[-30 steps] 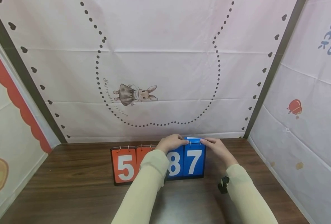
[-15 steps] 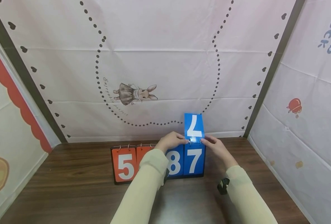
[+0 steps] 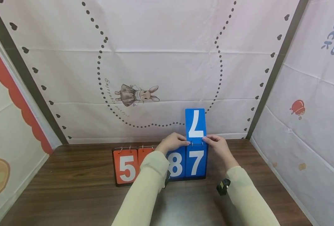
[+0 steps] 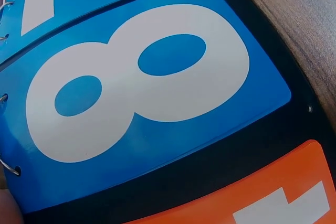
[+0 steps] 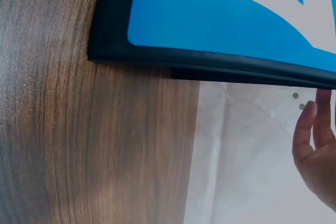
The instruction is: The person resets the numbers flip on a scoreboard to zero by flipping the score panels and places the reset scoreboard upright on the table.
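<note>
A tabletop flip scoreboard (image 3: 159, 182) stands on the table with red cards at left and blue ones at right. Its red 5 card (image 3: 125, 166), blue 8 card (image 4: 121, 82) and blue 7 card (image 3: 196, 161) show on the front. Above the rings, another blue card (image 3: 195, 125) stands flipped up, its 7 upside down. My left hand (image 3: 171, 142) grips the scoreboard's top edge left of that card, covering part of the second red card. My right hand (image 3: 217, 146) pinches the flipped card's lower right edge with the thumb in front; its fingers (image 5: 304, 135) reach behind the board.
The brown wooden table (image 3: 71, 175) extends around the scoreboard. Behind it rises a white cloth wall (image 3: 167, 69) with a printed rabbit, and more printed cloth (image 3: 305, 78) lines the sides. A small black device (image 3: 223, 187) sits at the right wrist.
A blue 7 card has swung up and back over the rings, from nearly edge-on to upright. The right thumb has shifted slightly up; the left hand stays almost still.
</note>
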